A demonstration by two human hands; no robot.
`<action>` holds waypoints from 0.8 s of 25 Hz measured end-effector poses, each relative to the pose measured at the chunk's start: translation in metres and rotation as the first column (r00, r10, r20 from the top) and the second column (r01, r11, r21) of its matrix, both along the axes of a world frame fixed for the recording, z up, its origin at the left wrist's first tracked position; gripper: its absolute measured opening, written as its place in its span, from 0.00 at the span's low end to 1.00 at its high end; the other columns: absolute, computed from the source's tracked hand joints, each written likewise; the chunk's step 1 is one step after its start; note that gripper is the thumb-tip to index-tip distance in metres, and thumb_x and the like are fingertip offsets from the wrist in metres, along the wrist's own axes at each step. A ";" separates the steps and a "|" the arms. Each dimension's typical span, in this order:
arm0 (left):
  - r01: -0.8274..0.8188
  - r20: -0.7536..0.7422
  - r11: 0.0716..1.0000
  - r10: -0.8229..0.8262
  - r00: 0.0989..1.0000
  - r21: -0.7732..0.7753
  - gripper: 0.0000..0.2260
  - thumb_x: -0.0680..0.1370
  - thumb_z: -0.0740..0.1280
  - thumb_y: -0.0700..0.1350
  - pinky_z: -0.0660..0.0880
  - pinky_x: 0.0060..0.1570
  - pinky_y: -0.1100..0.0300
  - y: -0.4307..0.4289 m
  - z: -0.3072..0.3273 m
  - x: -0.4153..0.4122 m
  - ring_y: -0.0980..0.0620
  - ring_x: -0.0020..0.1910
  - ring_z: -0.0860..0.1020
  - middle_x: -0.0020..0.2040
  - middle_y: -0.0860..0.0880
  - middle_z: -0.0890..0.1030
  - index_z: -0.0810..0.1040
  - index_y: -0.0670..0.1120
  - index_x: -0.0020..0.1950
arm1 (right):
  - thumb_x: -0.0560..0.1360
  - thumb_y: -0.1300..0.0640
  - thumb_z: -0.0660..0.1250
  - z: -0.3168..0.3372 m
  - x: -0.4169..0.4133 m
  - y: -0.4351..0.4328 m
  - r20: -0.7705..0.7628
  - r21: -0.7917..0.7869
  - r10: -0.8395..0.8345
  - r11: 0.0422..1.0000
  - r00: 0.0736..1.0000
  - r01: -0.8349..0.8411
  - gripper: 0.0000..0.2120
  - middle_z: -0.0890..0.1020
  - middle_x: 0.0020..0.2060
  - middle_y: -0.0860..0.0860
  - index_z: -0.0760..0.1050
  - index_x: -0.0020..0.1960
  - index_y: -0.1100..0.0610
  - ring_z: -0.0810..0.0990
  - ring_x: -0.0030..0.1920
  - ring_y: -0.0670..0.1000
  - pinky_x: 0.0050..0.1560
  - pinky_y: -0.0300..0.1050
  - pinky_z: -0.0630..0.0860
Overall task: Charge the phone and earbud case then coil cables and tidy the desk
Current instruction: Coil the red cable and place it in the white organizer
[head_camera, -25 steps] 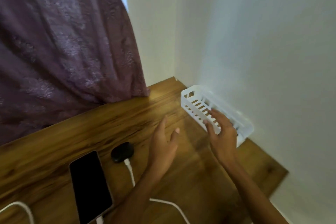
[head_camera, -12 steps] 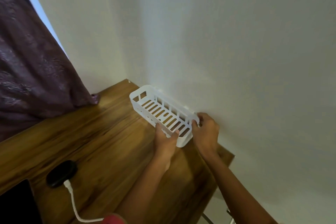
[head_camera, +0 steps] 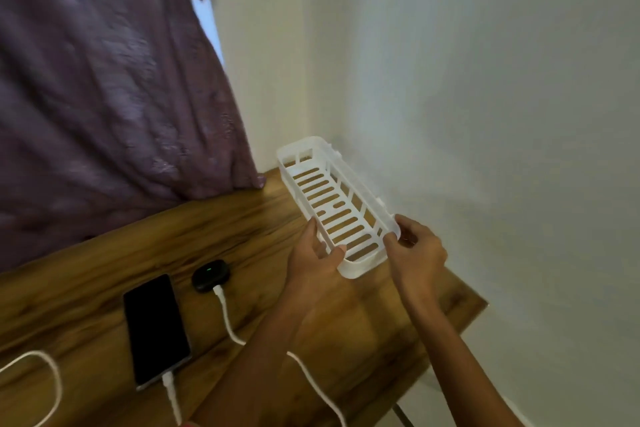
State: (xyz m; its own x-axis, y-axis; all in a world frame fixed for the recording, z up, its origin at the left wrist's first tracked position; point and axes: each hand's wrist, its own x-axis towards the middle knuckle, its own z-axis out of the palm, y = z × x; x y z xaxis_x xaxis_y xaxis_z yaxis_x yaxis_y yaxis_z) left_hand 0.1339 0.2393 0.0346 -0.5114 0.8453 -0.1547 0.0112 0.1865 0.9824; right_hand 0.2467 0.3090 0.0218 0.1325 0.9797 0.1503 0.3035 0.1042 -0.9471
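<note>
Both hands grip the white slotted basket at centre frame: left hand and right hand each closed on its near end. Phone and earbud case lie plugged in, lower left on the table.

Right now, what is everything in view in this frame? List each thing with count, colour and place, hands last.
basket: 1, white slotted plastic, empty, held at its near end by the wall, far end tilted up above the desk's far right corner
phone: 1, black, screen dark, flat on the desk at left, cable plugged into its near end
earbud case: 1, black, small green light on, right of the phone, cable plugged in
cables: 2, white, one to each device, running off the near edge
desk: 1, brown wood
curtain: 1, purple, hanging at left
wall: pale, behind and right
left hand: 1, gripping the basket's left side
right hand: 1, gripping its right corner
</note>
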 end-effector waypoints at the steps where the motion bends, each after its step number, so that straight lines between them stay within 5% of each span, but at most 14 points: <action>1: -0.010 0.008 1.000 0.009 1.000 0.028 0.20 0.73 0.70 0.41 0.75 0.40 0.70 -0.020 0.007 -0.008 0.63 0.47 0.77 0.54 0.59 0.78 0.71 0.56 0.62 | 0.72 0.58 0.71 0.005 -0.008 -0.016 -0.032 0.024 0.042 0.999 0.999 -0.042 0.13 0.79 0.49 0.46 0.78 0.56 0.54 0.78 0.39 0.42 0.38 0.33 0.75; 6: -0.052 0.047 0.992 0.047 0.998 0.111 0.21 0.73 0.69 0.38 0.76 0.37 0.74 -0.143 0.024 -0.039 0.69 0.44 0.76 0.48 0.64 0.77 0.70 0.58 0.59 | 0.75 0.61 0.66 0.014 -0.043 -0.124 -0.134 0.058 0.157 0.987 0.979 -0.150 0.12 0.79 0.44 0.44 0.76 0.58 0.57 0.78 0.37 0.37 0.27 0.24 0.71; 12: -0.109 0.044 0.992 0.106 0.993 0.058 0.21 0.73 0.70 0.39 0.77 0.37 0.72 -0.298 0.012 -0.061 0.72 0.41 0.78 0.46 0.68 0.76 0.71 0.62 0.55 | 0.77 0.60 0.63 -0.005 -0.064 -0.275 -0.180 0.023 0.316 0.948 0.931 -0.318 0.12 0.79 0.40 0.38 0.75 0.58 0.50 0.81 0.36 0.37 0.29 0.27 0.73; 17: -0.127 0.060 0.985 0.135 0.989 -0.116 0.24 0.73 0.70 0.41 0.73 0.62 0.50 -0.385 0.000 -0.066 0.58 0.59 0.75 0.63 0.56 0.76 0.69 0.54 0.66 | 0.76 0.58 0.64 -0.033 -0.070 -0.359 -0.085 -0.076 0.314 0.944 0.946 -0.321 0.12 0.78 0.44 0.44 0.76 0.59 0.54 0.78 0.41 0.43 0.36 0.33 0.76; 20: -0.096 0.088 0.988 0.107 0.990 -0.120 0.23 0.74 0.68 0.39 0.70 0.65 0.45 -0.415 -0.007 -0.063 0.52 0.65 0.73 0.66 0.52 0.75 0.68 0.52 0.67 | 0.76 0.58 0.64 -0.045 -0.068 -0.386 -0.043 -0.095 0.314 0.944 0.948 -0.317 0.11 0.80 0.46 0.48 0.77 0.58 0.55 0.80 0.45 0.48 0.45 0.43 0.78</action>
